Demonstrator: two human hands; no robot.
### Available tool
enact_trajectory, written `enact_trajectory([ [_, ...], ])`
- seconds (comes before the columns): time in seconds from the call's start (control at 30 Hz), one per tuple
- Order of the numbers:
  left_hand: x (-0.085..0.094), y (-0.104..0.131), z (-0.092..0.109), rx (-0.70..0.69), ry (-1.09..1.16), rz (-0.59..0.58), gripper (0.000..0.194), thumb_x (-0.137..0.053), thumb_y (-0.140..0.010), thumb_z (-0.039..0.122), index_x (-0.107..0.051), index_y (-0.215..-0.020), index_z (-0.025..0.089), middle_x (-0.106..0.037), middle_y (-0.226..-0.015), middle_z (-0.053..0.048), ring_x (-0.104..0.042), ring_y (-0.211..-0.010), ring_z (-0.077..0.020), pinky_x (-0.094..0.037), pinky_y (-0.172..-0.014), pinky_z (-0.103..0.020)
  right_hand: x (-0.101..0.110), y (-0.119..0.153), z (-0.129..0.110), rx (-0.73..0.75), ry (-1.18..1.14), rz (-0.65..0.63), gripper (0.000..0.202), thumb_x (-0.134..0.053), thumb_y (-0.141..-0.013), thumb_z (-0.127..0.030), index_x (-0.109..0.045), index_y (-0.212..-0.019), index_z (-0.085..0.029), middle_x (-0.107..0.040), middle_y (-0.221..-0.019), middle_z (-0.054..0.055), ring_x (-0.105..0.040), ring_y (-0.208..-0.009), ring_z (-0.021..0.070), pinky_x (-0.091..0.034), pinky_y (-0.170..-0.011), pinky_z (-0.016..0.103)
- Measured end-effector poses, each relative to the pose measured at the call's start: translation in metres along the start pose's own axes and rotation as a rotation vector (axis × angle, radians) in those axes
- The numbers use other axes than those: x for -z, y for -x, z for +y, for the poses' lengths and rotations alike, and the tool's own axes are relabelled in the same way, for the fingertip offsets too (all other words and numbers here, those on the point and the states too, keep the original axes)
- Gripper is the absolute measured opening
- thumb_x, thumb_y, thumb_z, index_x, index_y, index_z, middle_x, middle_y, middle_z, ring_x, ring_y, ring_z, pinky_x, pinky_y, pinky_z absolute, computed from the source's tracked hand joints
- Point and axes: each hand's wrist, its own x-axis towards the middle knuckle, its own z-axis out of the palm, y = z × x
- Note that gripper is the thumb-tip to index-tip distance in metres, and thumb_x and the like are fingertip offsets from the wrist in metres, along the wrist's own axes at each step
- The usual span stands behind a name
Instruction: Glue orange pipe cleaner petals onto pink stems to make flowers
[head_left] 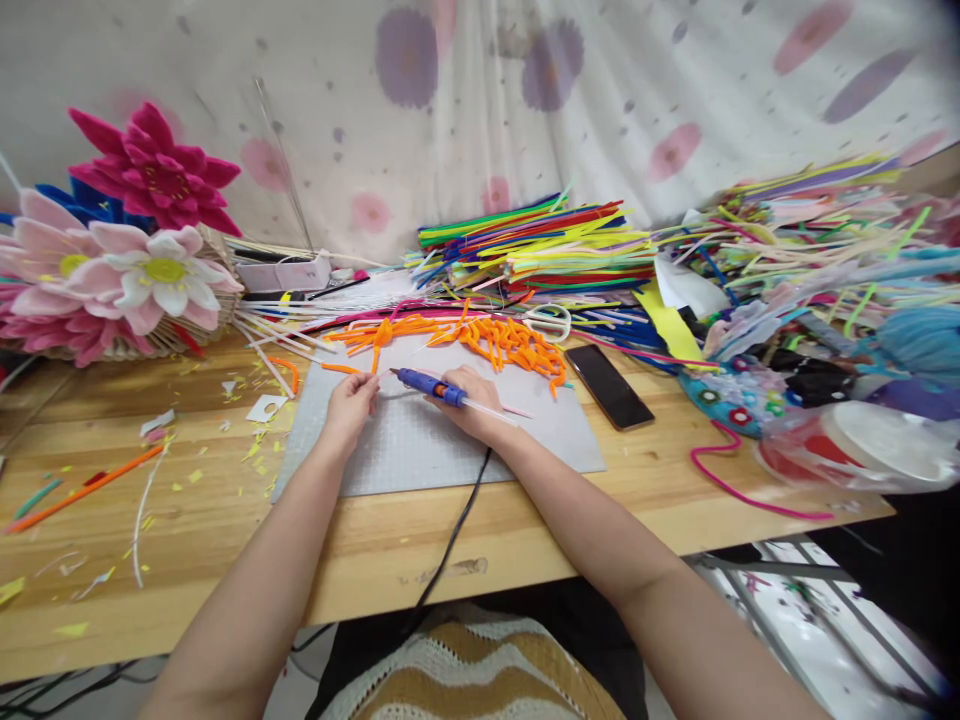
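The right hand [474,398] is grasping a glue gun [421,383] above the gray mat [420,450], its nozzle [394,373] facing the left hand [350,407]. I cannot tell whether the left grip is holding anything. Working well likely means steadying the glue gun, keeping skin clear of the nozzle.

Black phone [610,387] — spotted curtain [480,120] behind

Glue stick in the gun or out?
Partly in: the clear glue stick juts from the rear of the blue glue gun in the right hand.
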Motion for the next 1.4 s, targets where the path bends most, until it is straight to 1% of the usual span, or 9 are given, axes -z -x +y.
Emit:
enact_trajectory([
  [0.37,-0.0003,0.0027,0.0045,0.015,0.005,0.014,0.023,-0.066,-0.054,0.033,-0.056,-0.066,0.015,-0.048,-0.055,0.003,-0.040,-0.046,-0.0076,-0.028,-0.043,-0.021,0.0035,0.0000,0.0004,-0.012,-0.003,-0.007,0.026,-0.049,-0.080,-0.045,-0.055,-0.078,-0.020,-0.058,-0.078,0.003,-0.050,-0.080,0.0154,-0.032,-0.062,0.025],
  [0.6,-0.0001,0.0020,0.0040,0.013,-0.001,0.005,0.022,-0.064,-0.055,0.033,-0.056,-0.066,0.015,-0.047,-0.054,0.004,-0.038,-0.045,-0.0075,-0.028,-0.043,-0.021,0.0050,-0.0001,0.0022,-0.012,0.003,0.002,0.028,-0.048,-0.081,-0.046,-0.056,-0.079,-0.020,-0.059,-0.078,0.003,-0.051,-0.077,0.0144,-0.030,-0.060,0.024],
  [0.77,0.0010,0.0012,0.0015,-0.002,-0.007,-0.002,0.024,-0.064,-0.055,0.034,-0.055,-0.066,0.015,-0.047,-0.055,0.004,-0.039,-0.046,-0.0074,-0.029,-0.043,-0.021,0.0060,0.0002,0.0034,-0.031,-0.010,0.006,0.030,-0.048,-0.080,-0.047,-0.058,-0.081,-0.019,-0.059,-0.080,0.004,-0.051,-0.078,0.0140,-0.030,-0.062,0.023],
  [0.93,0.0017,0.0001,-0.0007,-0.018,-0.002,0.002,0.025,-0.065,-0.054,0.035,-0.056,-0.066,0.015,-0.047,-0.054,0.004,-0.039,-0.045,-0.0075,-0.029,-0.042,-0.021,0.0078,0.0009,0.0054,-0.033,0.002,0.019,0.027,-0.048,-0.081,-0.044,-0.058,-0.082,-0.019,-0.059,-0.081,0.004,-0.052,-0.079,0.0144,-0.032,-0.063,0.023],
  [1.1,0.0027,-0.0011,-0.0025,-0.029,-0.011,-0.006,0.025,-0.064,-0.055,0.036,-0.055,-0.066,0.015,-0.047,-0.052,0.004,-0.039,-0.043,-0.0071,-0.029,-0.041,-0.021,0.0076,0.0006,0.0083,-0.054,0.031,0.026,0.027,-0.049,-0.080,-0.045,-0.057,-0.080,-0.019,-0.059,-0.081,0.005,-0.051,-0.081,0.0151,-0.032,-0.065,0.024],
  [1.4,0.0008,0.0010,0.0025,-0.003,-0.013,0.003,0.022,-0.064,-0.054,0.033,-0.055,-0.065,0.015,-0.047,-0.053,0.004,-0.039,-0.044,-0.0071,-0.029,-0.042,-0.021,0.0063,0.0008,0.0084,-0.016,0.023,0.041,0.024,-0.051,-0.080,-0.042,-0.058,-0.081,-0.019,-0.059,-0.079,0.004,-0.051,-0.079,0.0153,-0.032,-0.064,0.024],
])
